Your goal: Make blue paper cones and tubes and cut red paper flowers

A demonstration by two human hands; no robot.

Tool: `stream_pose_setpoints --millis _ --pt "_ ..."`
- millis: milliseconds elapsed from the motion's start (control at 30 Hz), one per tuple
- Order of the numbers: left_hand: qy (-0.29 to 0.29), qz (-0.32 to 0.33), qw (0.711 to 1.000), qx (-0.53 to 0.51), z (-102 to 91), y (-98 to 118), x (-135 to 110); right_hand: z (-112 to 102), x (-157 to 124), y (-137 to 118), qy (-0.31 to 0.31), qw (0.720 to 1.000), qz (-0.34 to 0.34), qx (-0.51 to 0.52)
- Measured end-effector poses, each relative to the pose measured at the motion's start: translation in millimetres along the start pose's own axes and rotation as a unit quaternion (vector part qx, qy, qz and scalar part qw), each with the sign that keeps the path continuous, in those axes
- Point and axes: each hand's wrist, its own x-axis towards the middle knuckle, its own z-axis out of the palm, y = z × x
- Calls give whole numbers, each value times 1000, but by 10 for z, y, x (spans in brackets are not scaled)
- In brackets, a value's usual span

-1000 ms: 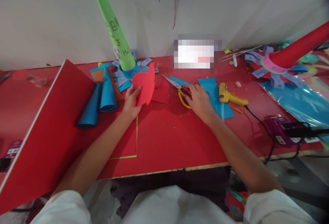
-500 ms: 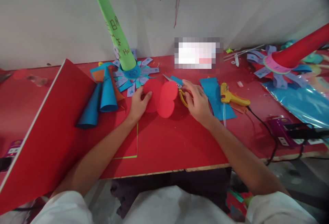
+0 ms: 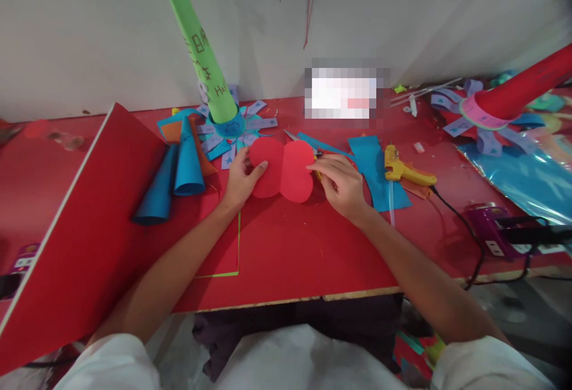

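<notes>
On the bench (image 3: 290, 253), mid-span: red paper cutout (image 3: 283, 170) now opened nearly flat, whole lobed outline and crease showing. Left hand (image 3: 241, 181) pinches its left edge. Right hand (image 3: 345, 184) has shifted from the scissors (image 3: 290, 135) to the cutout's right edge; can't tell if its grip is closed. Scissors partly hidden behind. Beyond, green tube (image 3: 199, 50) unmoved, upright with a lean.

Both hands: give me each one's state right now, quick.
Left hand: closed, holding the red paper at its left side.
Right hand: at the paper's right edge; cannot tell whether its grip is closed on it.
</notes>
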Motion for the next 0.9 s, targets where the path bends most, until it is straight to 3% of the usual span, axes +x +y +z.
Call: stream_pose_setpoints --millis 267,367,500,667,800,900 --pt "8 -11 999 43 -31 -40 0 37 18 32 -4 1000 22 11" --pt "21 10 998 66 -48 -29 -10 63 40 33 -26 991 77 108" --pt "21 65 994 90 -64 -54 -4 86 84 11 -35 937 173 300" --pt "-60 87 989 107 -95 -127 -1 126 85 5 -57 882 230 407" --pt "-128 105 975 148 -81 -99 -50 190 19 -34 -72 875 283 386" --pt "-143 125 968 165 -60 -65 -64 219 -7 -68 -66 872 310 374"
